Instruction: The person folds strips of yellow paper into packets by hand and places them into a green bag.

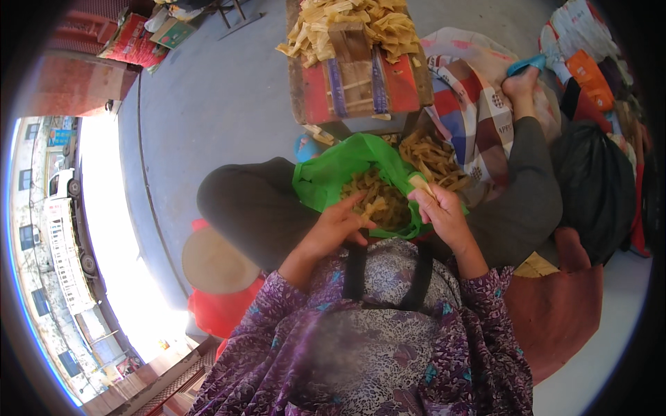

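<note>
A green plastic bag [333, 177] lies in my lap, its mouth open, filled with dried yellowish strips [385, 208]. Over the bag's left part is my left hand [341, 223], fingers spread above the strips; whether it touches any is unclear. My right hand [439, 208] is at the bag's right edge, pinching a pale yellow strip [420, 183] between thumb and fingers. Beyond the bag stands a low wooden bench [307, 93] with red panels, a wooden block [351, 44] and blue-purple bands on it. Pale dried sheets [387, 23] are heaped at its far end.
More strips [432, 156] lie right of the bag beside a patterned cloth [473, 104]. A black plastic bag [593, 192] is at the right. A straw hat [216, 260] rests on something red at the left. Blue slippers show on both feet; a truck [67, 249] stands outside.
</note>
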### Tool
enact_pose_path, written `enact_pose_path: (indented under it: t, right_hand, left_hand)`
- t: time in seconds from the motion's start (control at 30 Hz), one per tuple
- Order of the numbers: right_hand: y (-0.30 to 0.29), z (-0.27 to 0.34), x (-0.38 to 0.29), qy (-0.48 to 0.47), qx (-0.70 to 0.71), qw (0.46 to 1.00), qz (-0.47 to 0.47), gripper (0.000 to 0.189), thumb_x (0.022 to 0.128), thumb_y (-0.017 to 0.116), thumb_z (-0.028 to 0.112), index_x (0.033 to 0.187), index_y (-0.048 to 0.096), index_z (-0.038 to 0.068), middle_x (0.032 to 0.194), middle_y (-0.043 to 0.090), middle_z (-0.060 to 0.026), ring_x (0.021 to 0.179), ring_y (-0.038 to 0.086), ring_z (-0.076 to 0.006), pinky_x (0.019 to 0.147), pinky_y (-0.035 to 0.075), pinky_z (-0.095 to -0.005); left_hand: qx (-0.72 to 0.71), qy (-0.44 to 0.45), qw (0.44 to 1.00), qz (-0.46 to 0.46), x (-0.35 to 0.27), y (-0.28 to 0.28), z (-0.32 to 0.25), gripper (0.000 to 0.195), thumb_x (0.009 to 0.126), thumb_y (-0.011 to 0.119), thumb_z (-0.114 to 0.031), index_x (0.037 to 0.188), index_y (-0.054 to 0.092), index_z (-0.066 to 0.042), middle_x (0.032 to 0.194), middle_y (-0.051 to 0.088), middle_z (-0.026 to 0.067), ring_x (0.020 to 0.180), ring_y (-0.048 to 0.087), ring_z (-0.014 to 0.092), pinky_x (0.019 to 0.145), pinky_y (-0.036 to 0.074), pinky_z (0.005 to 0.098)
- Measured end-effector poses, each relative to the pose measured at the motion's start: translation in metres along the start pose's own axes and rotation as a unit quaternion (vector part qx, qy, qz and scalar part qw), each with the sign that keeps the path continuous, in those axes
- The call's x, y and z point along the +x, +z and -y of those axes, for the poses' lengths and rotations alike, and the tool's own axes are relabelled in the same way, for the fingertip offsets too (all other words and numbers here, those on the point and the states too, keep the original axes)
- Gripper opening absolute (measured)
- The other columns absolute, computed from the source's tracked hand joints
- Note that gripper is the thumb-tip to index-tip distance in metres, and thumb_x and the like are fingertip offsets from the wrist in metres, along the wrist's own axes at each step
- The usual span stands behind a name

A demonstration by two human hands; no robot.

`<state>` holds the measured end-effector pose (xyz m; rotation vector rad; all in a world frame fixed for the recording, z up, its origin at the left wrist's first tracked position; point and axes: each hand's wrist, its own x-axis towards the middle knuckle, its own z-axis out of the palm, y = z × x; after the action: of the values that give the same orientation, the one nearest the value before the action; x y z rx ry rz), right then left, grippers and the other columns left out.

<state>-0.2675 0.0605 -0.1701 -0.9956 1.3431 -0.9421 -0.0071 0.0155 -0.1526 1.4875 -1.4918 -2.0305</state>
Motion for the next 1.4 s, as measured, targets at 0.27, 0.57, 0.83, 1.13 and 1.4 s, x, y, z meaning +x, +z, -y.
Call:
enact_pose_path:
  t: [0.27, 0.57, 0.83, 1.13, 1.4]
  right_hand:
    - [-0.005, 0.013, -0.006, -0.351, -0.37, 0.86, -0.012, 0.013, 0.089, 0.067, 0.017, 0.09, 0.066, 0.005, 0.066, 0.056, -0.0052, 0.057, 0.059, -0.0209, 0.052, 0.043, -0.03]
    - [0.022, 0.053, -0.039, -0.449, -0.571, 0.683, 0.073, 0.018, 0.071, 0.065, 0.018, 0.068, 0.048, 0.013, 0.066, 0.044, -0.0009, 0.06, 0.052, -0.0168, 0.052, 0.039, -0.0314]
    - [0.015, 0.035, -0.029, -0.487, -0.553, 0.672, 0.075, 0.019, 0.07, 0.064, 0.018, 0.066, 0.046, 0.014, 0.066, 0.044, -0.0005, 0.06, 0.052, -0.0166, 0.054, 0.038, -0.0305]
    - [-0.024, 0.073, -0.022, -0.444, -0.429, 0.782, 0.088, 0.016, 0.069, 0.072, 0.009, 0.081, 0.062, 0.009, 0.071, 0.056, -0.0035, 0.062, 0.059, -0.0214, 0.055, 0.044, -0.0338]
    - [0.01, 0.053, -0.006, -0.343, -0.225, 0.904, 0.116, 0.022, 0.084, 0.072, 0.007, 0.105, 0.068, 0.006, 0.081, 0.066, -0.0119, 0.07, 0.067, -0.0293, 0.062, 0.053, -0.0377]
  left_hand:
    - [0.064, 0.05, 0.986, -0.146, -0.004, -0.018, -0.032, 0.036, 0.103, 0.06, -0.031, 0.12, 0.068, 0.0, 0.094, 0.074, 0.0104, 0.075, 0.07, 0.014, 0.069, 0.054, 0.0283]
    - [-0.019, 0.064, 0.978, 0.197, -0.03, 0.015, -0.041, 0.029, 0.104, 0.058, -0.027, 0.113, 0.067, -0.001, 0.084, 0.066, 0.002, 0.073, 0.064, 0.008, 0.066, 0.05, 0.0234]
    - [-0.051, 0.04, 0.967, 0.246, -0.028, 0.017, -0.043, 0.023, 0.102, 0.06, -0.021, 0.108, 0.068, -0.001, 0.075, 0.06, -0.0006, 0.068, 0.055, 0.007, 0.059, 0.045, 0.0248]
    - [-0.141, 0.049, 0.957, 0.249, -0.055, -0.011, -0.071, 0.017, 0.099, 0.064, -0.014, 0.101, 0.07, 0.002, 0.068, 0.058, -0.0007, 0.061, 0.053, 0.006, 0.056, 0.043, 0.0245]
    - [-0.443, 0.319, 0.798, 0.254, -0.061, -0.012, -0.084, 0.014, 0.088, 0.075, -0.011, 0.094, 0.071, 0.002, 0.105, 0.07, 0.0288, 0.094, 0.069, 0.043, 0.077, 0.058, 0.0493]
